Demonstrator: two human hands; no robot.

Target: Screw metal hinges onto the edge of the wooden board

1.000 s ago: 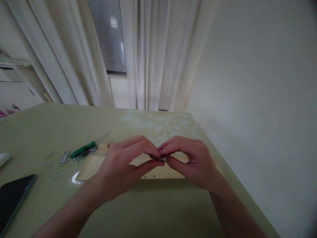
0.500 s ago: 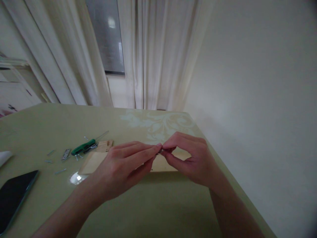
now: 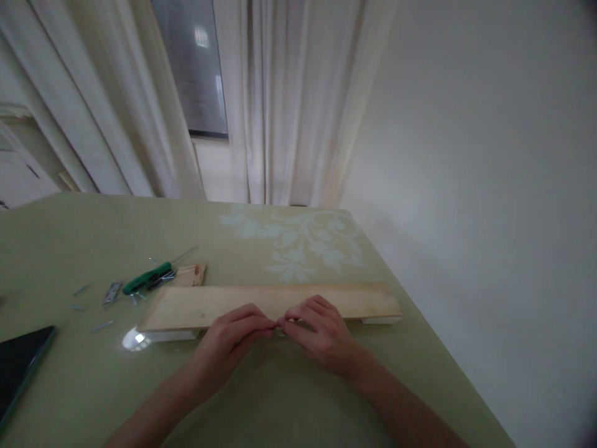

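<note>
A long pale wooden board (image 3: 275,298) lies across the table, raised on white blocks at its ends. At the middle of its near edge, my left hand (image 3: 237,339) and my right hand (image 3: 321,333) meet fingertip to fingertip. Both are closed in a pinch on a small metal piece (image 3: 280,323), mostly hidden by the fingers; its exact kind cannot be made out. To the left of the board lie a green-handled screwdriver (image 3: 148,278), a metal hinge (image 3: 112,293) and several loose screws (image 3: 101,326).
A dark phone (image 3: 23,361) lies at the left on the green table (image 3: 252,404). Behind the board's left end sits a small wooden piece (image 3: 190,274). Curtains (image 3: 298,124) hang beyond the table, and a white wall (image 3: 466,186) runs along its right edge.
Both hands have moved down and slightly left, from above the board to its near edge, uncovering more of the board. The view has shifted a little to the right.
</note>
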